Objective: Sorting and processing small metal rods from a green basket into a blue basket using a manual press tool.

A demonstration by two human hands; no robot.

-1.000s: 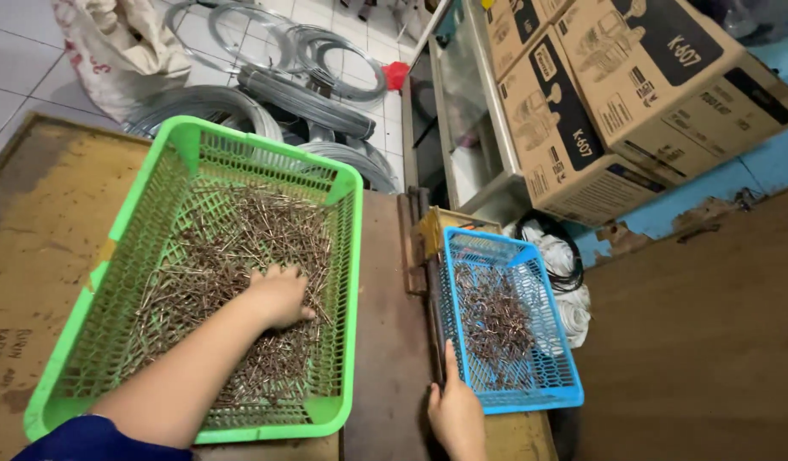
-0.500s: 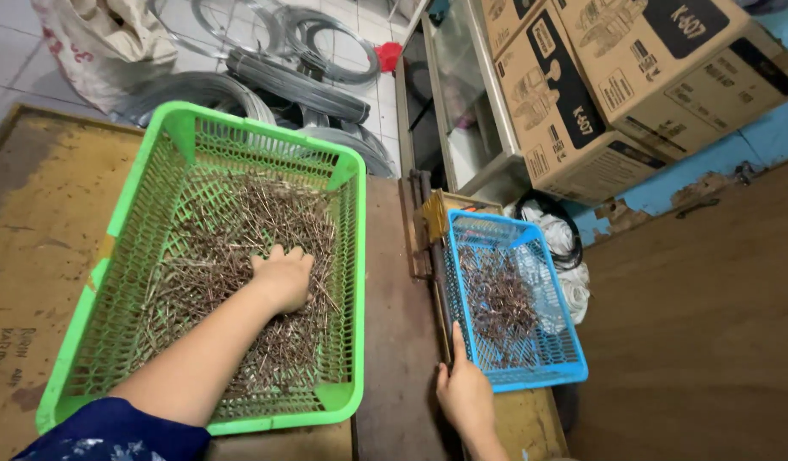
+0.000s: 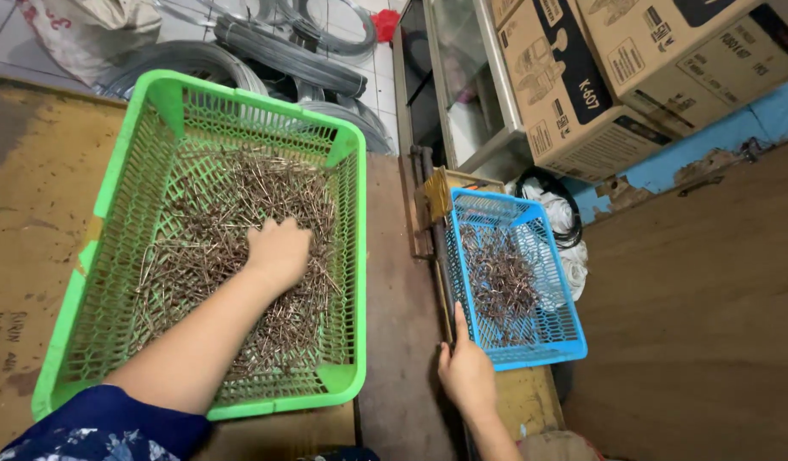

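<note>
On the worn wooden bench [image 3: 35,213] in front of me, the big green basket [image 3: 121,171] takes up everything from nine to twelve o'clock. Cardboard boxes [image 3: 581,85] are stacked off at two o'clock, with coils of grey wire [image 3: 266,51] on the floor at twelve. The smaller blue basket [image 3: 573,341] sits at three o'clock, well apart from the green one, with a strip of bare wood between them. Both baskets carry a loose bed of thin brownish nails: a wide scatter in the green one [image 3: 197,205] and a tighter heap in the blue one [image 3: 500,277]. My left hand [image 3: 279,252] is palm down in the green basket, just right of its centre. The fingers are curled down into the pile, and from up here I can't tell whether they've closed on any nails or are only pressing on them. My right hand [image 3: 466,371] is at the blue basket's near left corner, with the thumb lying up along the outside of the wall. The other fingers are tucked out of sight, so I can't say if it's a real grip or just a steadying touch. I'd call this the gathering stage, hand in the heap. Any lift from here needs a firm pinch and a level hand, because these slip and snag in the mesh.
</note>
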